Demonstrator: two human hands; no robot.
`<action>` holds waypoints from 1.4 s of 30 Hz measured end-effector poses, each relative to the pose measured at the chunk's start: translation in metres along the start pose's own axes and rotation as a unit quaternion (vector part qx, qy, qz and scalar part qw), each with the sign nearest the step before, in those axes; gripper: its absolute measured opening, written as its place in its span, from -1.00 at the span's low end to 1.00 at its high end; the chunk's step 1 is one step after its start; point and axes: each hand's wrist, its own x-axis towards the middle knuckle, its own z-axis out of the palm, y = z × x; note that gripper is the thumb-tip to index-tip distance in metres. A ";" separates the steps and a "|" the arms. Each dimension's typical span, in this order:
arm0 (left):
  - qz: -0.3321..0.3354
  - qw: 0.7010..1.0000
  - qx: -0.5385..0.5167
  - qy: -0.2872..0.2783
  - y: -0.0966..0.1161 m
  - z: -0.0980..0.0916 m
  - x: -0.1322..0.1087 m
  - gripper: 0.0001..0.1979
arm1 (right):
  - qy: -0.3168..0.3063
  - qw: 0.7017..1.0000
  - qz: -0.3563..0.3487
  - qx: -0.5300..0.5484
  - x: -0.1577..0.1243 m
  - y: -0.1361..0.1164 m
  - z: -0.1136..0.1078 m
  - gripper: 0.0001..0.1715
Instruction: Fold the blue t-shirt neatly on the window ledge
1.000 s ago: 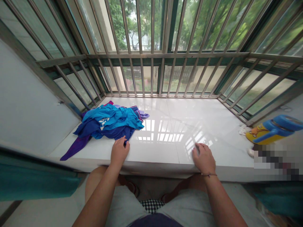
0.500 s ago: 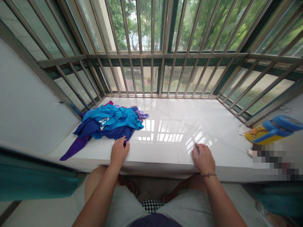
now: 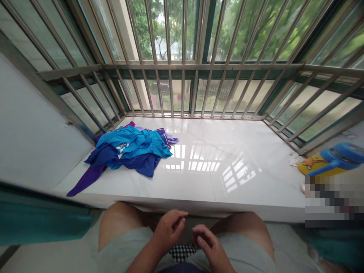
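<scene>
My left hand [image 3: 170, 229] and my right hand [image 3: 207, 242] are low over my lap, close together and touching nothing on the sill. Their fingers are loosely curled and hold nothing I can see. Beyond the front edge of the white marble windowsill [image 3: 216, 151] lies a crumpled heap of blue and turquoise clothes [image 3: 127, 148]. A purple sleeve [image 3: 88, 180] trails from it towards the sill's front edge. A pink-edged piece shows at the back of the heap.
Steel window bars [image 3: 182, 89] and glass close the far side of the sill. A blue and yellow object [image 3: 331, 163] with a small white item [image 3: 294, 160] stands at the right, beside a pixelated patch. Teal curtains [image 3: 42, 218] hang at the lower left.
Both hands have left the sill's front edge and dropped back to my lap. The left hand no longer touches the clothes. The view has shifted slightly.
</scene>
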 end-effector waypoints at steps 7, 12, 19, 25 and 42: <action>-0.337 0.845 -0.399 -0.113 -0.052 0.064 -0.032 -0.36 | -0.060 0.917 0.221 0.327 0.009 0.019 0.005 -0.38; -0.301 0.819 -0.471 -0.131 -0.057 0.064 -0.023 -0.47 | -0.112 0.917 0.237 0.299 0.018 0.027 0.010 -0.23; -0.325 0.807 -0.485 -0.087 -0.061 0.066 -0.018 -0.50 | -0.132 0.917 0.244 0.287 0.019 0.032 0.009 -0.10; -0.338 0.814 -0.471 -0.038 -0.073 0.072 -0.017 -0.42 | -0.135 0.910 0.246 0.305 0.017 0.020 0.009 -0.07; -0.313 0.849 -0.423 -0.039 -0.071 0.069 -0.013 -0.36 | -0.173 0.873 0.261 0.373 0.018 0.012 0.005 -0.08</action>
